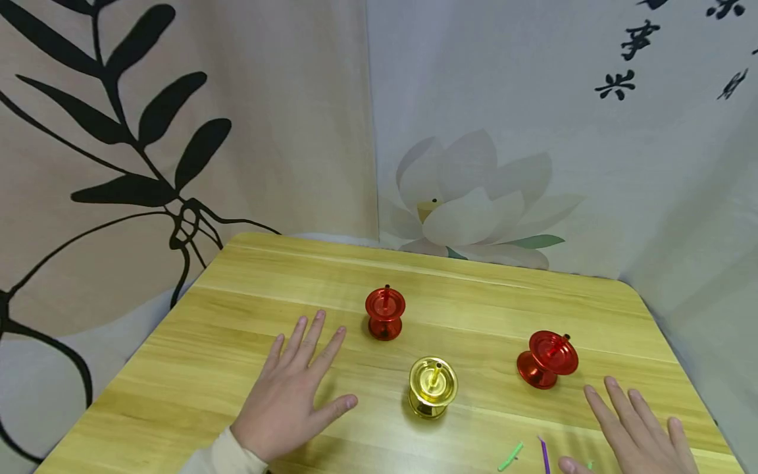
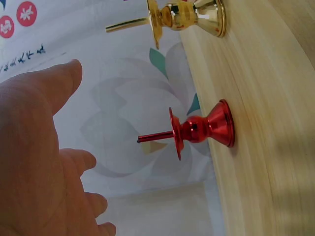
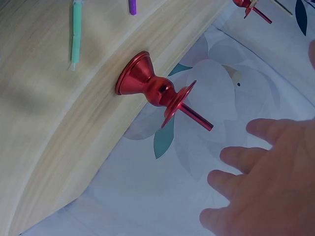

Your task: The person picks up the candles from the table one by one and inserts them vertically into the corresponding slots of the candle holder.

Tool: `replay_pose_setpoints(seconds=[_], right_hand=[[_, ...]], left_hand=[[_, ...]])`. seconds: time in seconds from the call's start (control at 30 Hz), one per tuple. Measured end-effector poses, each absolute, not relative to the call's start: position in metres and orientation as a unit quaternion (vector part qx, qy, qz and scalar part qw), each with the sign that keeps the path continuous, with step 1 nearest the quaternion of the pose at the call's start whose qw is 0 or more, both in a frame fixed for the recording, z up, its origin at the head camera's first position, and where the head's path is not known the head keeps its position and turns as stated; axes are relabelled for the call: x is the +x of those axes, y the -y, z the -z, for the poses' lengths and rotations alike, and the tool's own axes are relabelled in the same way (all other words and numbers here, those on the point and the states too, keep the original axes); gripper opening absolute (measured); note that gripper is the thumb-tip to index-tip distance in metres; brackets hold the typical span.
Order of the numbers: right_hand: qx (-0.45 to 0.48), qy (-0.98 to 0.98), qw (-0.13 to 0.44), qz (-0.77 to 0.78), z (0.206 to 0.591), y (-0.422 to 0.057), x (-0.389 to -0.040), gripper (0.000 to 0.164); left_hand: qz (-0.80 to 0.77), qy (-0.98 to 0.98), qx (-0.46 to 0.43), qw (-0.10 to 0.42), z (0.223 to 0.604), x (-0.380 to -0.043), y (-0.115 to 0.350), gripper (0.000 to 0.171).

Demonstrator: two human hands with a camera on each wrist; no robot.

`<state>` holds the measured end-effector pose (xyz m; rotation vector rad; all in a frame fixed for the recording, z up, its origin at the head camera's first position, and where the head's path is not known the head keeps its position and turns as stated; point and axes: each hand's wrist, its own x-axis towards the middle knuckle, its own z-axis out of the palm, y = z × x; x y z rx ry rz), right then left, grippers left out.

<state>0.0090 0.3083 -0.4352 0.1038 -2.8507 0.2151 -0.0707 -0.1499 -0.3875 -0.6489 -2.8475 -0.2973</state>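
Two shiny red candle holders, one near the middle [image 1: 385,322] and one at the right [image 1: 537,372], stand on the wooden table. A gold candle holder [image 1: 428,403] stands between them, closer to the front. Each has a dish with a thin upright stem. My left hand [image 1: 290,401] hovers with fingers spread, left of the gold and middle red holders, holding nothing. At the right, my right hand [image 1: 642,434] is also spread and holds nothing, its fingertips in front of the right red holder. A green candle [image 1: 510,457] and a purple candle [image 1: 545,455] lie left of it.
The light wooden table [image 1: 195,349] has rounded far corners. Behind it hangs pale cloth [image 1: 296,131] printed with dark leaves, a lotus and black characters. A bit of another green stick [image 1: 589,465] shows beside the right thumb.
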Motion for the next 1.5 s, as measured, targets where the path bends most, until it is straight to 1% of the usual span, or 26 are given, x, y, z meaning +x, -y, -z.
replay_pose_setpoints(seconds=[0.4,0.53,0.7,0.77,0.8,0.83,0.93,1.07,1.13,1.2,1.33,1.4,1.5], right_hand=[[0.054,0.987,0.12,-0.088,0.44,-0.311,0.011,0.108],[0.057,0.987,0.112,-0.095,0.444,-0.308,0.008,0.101],[0.058,0.992,0.075,-0.085,0.443,-0.3,0.0,0.094],[0.065,0.992,0.068,-0.083,0.443,-0.297,-0.003,0.088],[0.073,0.991,0.076,-0.083,0.444,-0.295,-0.003,0.085],[0.078,0.99,0.08,-0.085,0.445,-0.294,-0.004,0.079],[0.084,0.991,0.065,-0.083,0.449,-0.291,-0.005,0.061],[0.06,0.995,-0.003,-0.08,0.454,-0.287,-0.007,0.044],[0.048,0.995,-0.021,-0.083,0.456,-0.284,-0.007,0.04],[0.044,0.995,-0.007,-0.086,0.459,-0.279,-0.006,0.034],[0.072,0.993,0.057,-0.075,0.465,-0.27,-0.005,0.023],[0.09,0.992,0.065,-0.065,0.468,-0.267,-0.006,0.022],[0.137,0.986,0.08,-0.057,0.471,-0.262,-0.009,0.026]], left_hand=[[0.115,0.962,-0.223,0.106,0.392,-0.073,0.151,0.089],[0.136,0.959,-0.226,0.102,0.394,-0.074,0.151,0.089],[0.176,0.956,-0.222,0.082,0.396,-0.078,0.152,0.089],[0.194,0.955,-0.214,0.067,0.398,-0.083,0.153,0.09],[0.203,0.955,-0.21,0.061,0.399,-0.086,0.153,0.09],[0.215,0.953,-0.205,0.055,0.4,-0.089,0.153,0.091],[0.266,0.943,-0.195,0.035,0.408,-0.099,0.153,0.092],[0.353,0.918,-0.181,-0.005,0.419,-0.11,0.151,0.092],[0.394,0.903,-0.169,-0.027,0.424,-0.115,0.148,0.093],[0.43,0.889,-0.15,-0.046,0.428,-0.12,0.144,0.093],[0.487,0.863,-0.118,-0.062,0.434,-0.127,0.135,0.089],[0.508,0.852,-0.108,-0.06,0.437,-0.129,0.132,0.083],[0.538,0.835,-0.097,-0.053,0.442,-0.131,0.129,0.075]])
